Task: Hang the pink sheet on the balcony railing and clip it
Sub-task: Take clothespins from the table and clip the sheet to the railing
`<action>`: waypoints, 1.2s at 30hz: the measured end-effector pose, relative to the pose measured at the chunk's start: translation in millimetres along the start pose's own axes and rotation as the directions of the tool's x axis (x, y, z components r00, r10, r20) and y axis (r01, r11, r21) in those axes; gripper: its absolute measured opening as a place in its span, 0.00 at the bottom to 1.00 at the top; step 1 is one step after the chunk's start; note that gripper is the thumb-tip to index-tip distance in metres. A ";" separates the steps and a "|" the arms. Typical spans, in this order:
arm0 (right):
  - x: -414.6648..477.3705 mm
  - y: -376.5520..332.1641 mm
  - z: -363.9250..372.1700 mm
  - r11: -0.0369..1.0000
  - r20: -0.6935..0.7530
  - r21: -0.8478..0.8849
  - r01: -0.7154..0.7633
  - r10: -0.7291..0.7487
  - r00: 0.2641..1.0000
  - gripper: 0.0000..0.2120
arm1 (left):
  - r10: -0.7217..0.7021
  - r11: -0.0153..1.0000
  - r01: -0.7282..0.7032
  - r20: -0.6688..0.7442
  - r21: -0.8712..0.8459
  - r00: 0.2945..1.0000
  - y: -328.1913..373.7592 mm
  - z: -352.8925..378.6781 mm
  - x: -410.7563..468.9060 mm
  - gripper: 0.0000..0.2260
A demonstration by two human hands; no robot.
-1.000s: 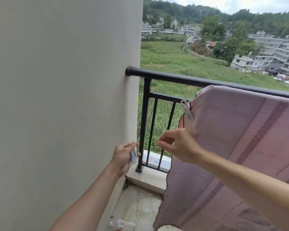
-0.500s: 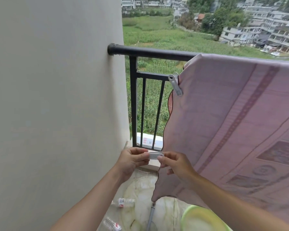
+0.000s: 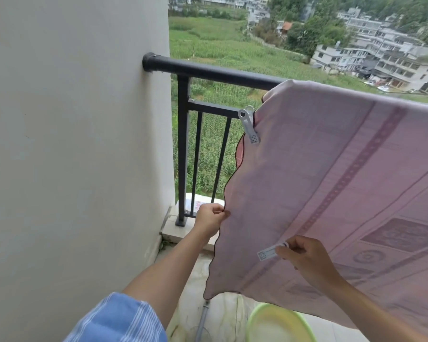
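The pink patterned sheet [image 3: 331,183] hangs over the black balcony railing [image 3: 215,72] and drapes down on my side. One white clip [image 3: 249,127] is fastened on the sheet's left edge, just below the top rail. My left hand [image 3: 209,219] pinches the sheet's scalloped left edge lower down. My right hand [image 3: 307,261] holds a second white clip [image 3: 269,253] in front of the sheet, its jaws pointing left.
A plain white wall [image 3: 72,144] fills the left, meeting the railing's end. A green basin [image 3: 279,324] stands on the tiled floor below the sheet, with a grey pole [image 3: 203,319] beside it. Beyond the railing lie fields and buildings.
Both hands held the clip together before. Now my left hand has let it go and taken the sheet's left edge, while my right hand has carried the clip rightward in front of the sheet.
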State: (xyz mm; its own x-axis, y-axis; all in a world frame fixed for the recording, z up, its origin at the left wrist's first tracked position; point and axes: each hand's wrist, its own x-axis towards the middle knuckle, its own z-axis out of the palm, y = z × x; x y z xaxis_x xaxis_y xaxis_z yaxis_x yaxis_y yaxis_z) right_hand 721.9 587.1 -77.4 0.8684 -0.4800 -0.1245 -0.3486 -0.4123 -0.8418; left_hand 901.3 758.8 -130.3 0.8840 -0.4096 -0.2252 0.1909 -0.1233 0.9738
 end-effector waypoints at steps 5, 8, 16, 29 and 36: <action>2.0 -0.8 -6.1 0.986 0.016 -0.115 0.120 -0.119 0.993 0.08 | -0.139 0.989 0.146 0.168 -0.029 0.976 -2.1 0.7 15.3 0.08; 7.3 -6.1 -5.6 0.980 0.045 -0.123 0.156 -0.152 0.987 0.07 | -0.179 0.978 0.198 0.228 -0.063 0.957 -9.1 3.5 15.5 0.10; 12.6 -17.5 2.6 0.966 0.133 -0.140 0.216 -0.198 0.971 0.06 | -0.073 0.988 0.064 -0.059 -0.144 0.996 -17.7 6.1 13.7 0.04; 8.1 -30.5 2.1 0.849 0.282 -0.350 0.396 -0.308 0.909 0.11 | -0.038 0.999 0.040 0.076 -0.014 0.996 -67.0 4.5 -15.4 0.06; 11.5 -68.7 17.2 0.631 0.441 -0.478 0.611 -0.428 0.789 0.17 | -0.006 0.996 -0.007 -0.148 -0.087 0.989 -83.6 -10.8 -25.9 0.05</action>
State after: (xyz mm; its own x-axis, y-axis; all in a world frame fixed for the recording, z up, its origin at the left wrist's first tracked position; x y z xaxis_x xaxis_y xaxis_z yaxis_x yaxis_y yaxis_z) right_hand 761.9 623.3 -30.0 0.9897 0.1398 0.0304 0.1414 -0.9236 -0.3563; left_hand 867.0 789.4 -205.6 0.9363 -0.2706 -0.2237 0.2208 -0.0415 0.9744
